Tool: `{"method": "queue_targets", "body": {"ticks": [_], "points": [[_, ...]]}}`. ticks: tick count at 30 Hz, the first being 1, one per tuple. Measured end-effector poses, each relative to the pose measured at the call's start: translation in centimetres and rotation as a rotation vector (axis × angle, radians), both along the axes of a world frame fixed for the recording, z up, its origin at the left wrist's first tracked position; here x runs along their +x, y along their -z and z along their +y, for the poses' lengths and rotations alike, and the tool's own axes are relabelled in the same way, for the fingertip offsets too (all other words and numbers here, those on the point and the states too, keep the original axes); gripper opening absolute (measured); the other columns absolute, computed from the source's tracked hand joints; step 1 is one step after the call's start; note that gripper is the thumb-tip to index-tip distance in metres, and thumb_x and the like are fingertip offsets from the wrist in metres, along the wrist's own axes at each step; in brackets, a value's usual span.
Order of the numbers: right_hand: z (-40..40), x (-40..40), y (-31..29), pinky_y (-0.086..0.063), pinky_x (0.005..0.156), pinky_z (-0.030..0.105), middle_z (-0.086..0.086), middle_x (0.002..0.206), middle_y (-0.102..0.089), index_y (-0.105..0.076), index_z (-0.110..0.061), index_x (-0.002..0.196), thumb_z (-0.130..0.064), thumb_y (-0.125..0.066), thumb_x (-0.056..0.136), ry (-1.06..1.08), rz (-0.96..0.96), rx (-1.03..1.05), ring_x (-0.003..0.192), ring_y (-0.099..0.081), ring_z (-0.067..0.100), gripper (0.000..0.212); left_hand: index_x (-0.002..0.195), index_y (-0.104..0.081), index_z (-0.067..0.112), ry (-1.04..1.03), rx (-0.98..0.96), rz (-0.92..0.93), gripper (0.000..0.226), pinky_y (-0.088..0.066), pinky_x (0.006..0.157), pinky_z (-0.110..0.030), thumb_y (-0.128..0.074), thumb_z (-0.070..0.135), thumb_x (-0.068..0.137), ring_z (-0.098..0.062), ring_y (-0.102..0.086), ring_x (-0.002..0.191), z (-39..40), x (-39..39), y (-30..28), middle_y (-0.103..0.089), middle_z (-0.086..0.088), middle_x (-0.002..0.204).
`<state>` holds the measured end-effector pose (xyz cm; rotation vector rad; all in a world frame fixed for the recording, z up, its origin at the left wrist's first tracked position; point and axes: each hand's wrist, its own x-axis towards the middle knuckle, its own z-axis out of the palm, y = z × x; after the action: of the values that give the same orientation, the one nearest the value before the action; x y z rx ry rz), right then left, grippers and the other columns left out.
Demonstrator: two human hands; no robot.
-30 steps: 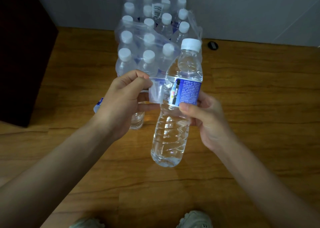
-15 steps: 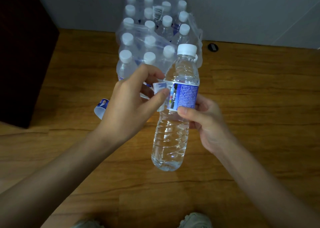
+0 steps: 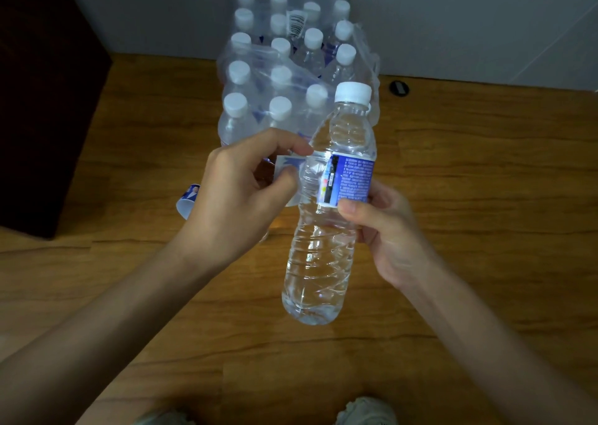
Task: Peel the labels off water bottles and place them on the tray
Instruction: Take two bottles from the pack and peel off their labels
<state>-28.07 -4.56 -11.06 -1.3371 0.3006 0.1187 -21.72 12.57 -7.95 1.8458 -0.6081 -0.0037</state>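
Observation:
A clear water bottle [image 3: 318, 256] with a white cap hangs upright above the wooden floor. My right hand [image 3: 378, 230] grips it at the middle, thumb on the lower edge of its blue label [image 3: 354, 178]. The label's loose end [image 3: 288, 167] stands off the bottle to the left, white side out. My left hand [image 3: 239, 198] pinches that loose end between thumb and forefinger. No tray is in view.
A shrink-wrapped pack of capped bottles [image 3: 284, 68] stands on the floor behind the hands, against a grey wall. A peeled curled label [image 3: 189, 199] lies on the floor left of my left hand. A dark cabinet [image 3: 42, 101] fills the left. A small black disc [image 3: 399, 88] lies by the wall.
My left hand let the peeled flap go slack, moved in toward the bottle, and now pinches the flap closer to the bottle. The bottle has shifted slightly lower and right.

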Motion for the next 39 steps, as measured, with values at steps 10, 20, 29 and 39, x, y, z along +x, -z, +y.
{"method": "queue_targets", "body": {"ticks": [10, 20, 29, 39], "points": [[0.0, 0.1, 0.1, -0.033, 0.077, 0.051, 0.020, 0.101, -0.058, -0.074, -0.027, 0.093, -0.052, -0.089, 0.037, -0.019, -0.011, 0.007, 0.094, -0.047, 0.037, 0.063, 0.091, -0.064, 0.015, 0.082, 0.164, -0.112, 0.005, -0.049, 0.061, -0.021, -0.061, 0.016, 0.087, -0.010, -0.061, 0.075, 0.2, 0.9, -0.2, -0.063, 0.014, 0.083], [-0.4, 0.1, 0.3, -0.036, 0.074, 0.043, 0.001, 0.087, -0.066, -0.076, -0.028, 0.085, -0.050, -0.090, 0.034, -0.069, -0.002, 0.063, 0.085, -0.056, 0.030, 0.057, 0.087, -0.061, 0.007, 0.129, 0.268, -0.294, 0.008, -0.044, 0.061, -0.025, -0.054, 0.012, 0.090, -0.012, -0.056, 0.072, 0.5, 1.4, -0.2, -0.063, -0.001, 0.078], [-1.3, 0.2, 0.5, -0.049, 0.071, 0.033, 0.000, 0.062, -0.064, -0.076, -0.023, 0.070, -0.048, -0.093, 0.031, -0.066, 0.004, 0.193, 0.065, -0.051, 0.024, 0.049, 0.088, -0.063, 0.012, 0.161, -0.012, 0.050, 0.010, -0.051, 0.070, -0.016, -0.059, 0.003, 0.086, -0.011, -0.063, 0.084, 0.2, 0.9, -0.2, -0.067, 0.002, 0.089], [-1.0, 0.0, 0.5, -0.057, 0.071, 0.037, 0.005, 0.092, -0.073, -0.073, -0.014, 0.094, -0.039, -0.090, 0.043, -0.097, 0.030, 0.339, 0.086, -0.068, 0.023, 0.059, 0.074, -0.067, 0.016, 0.081, 0.086, 0.232, 0.017, -0.043, 0.066, -0.017, -0.053, 0.022, 0.082, -0.002, -0.056, 0.071, 0.3, 1.1, -0.1, -0.063, 0.007, 0.073]]}}
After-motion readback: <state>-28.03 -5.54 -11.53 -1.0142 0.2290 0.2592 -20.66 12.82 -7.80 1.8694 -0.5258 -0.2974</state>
